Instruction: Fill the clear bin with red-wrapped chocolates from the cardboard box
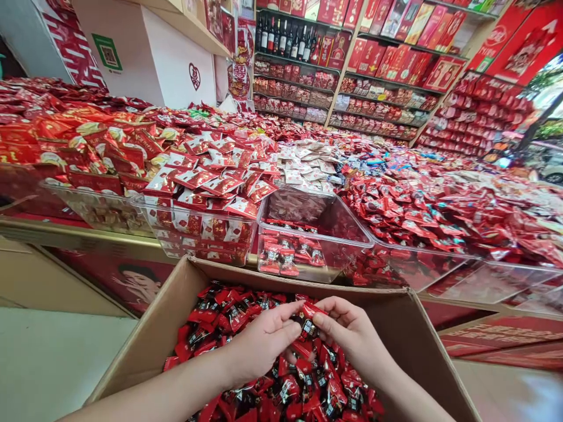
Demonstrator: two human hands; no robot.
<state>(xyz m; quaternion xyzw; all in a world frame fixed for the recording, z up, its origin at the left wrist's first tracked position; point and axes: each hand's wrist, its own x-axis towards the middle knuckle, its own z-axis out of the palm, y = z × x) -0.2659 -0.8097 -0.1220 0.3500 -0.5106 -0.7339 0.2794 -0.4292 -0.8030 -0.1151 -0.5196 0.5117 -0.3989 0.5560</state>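
Both of my hands are over an open cardboard box (422,328) filled with small red-and-black wrapped candies (233,316). Between them is one such wrapped candy (309,328), held just above the pile. My right hand (352,334) pinches its upper end with thumb and fingers. The thumb and fingers of my left hand (272,334) close on its left side. Behind the box stands a clear plastic bin (347,237), with a low layer of similar red-and-black candies at its front.
Clear bins heaped with red-and-white packets (206,176), orange-red packets (105,146) and red wrapped sweets (396,211) line the counter (109,234). Beyond are shelves with bottles (285,38) and red boxes (400,64). A white box (176,58) stands at the back left.
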